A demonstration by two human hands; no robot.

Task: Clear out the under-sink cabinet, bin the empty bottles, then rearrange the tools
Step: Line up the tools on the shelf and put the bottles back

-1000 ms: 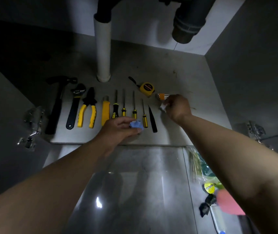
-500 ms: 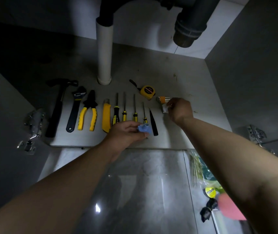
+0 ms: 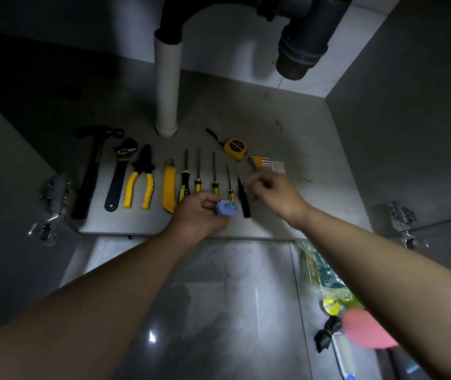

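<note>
Below white pipe (image 3: 166,89) | tool row (image 3: 169,187) on cabinet floor | left hand (image 3: 199,215) pinches blue roll (image 3: 226,208) | right hand (image 3: 276,197) loose, empty

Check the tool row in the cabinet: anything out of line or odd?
Mostly tidy. The tape measure lies skewed behind the right end of the tool row, strap trailing, and the hex key set with a white box sits apart to the right. The left hand pinches a small blue object over it.

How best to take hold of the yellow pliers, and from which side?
Wrap both yellow handles of the pliers, coming from the near side: the handles point toward you, the head points away, and the wrench and knife crowd its sides.
</note>
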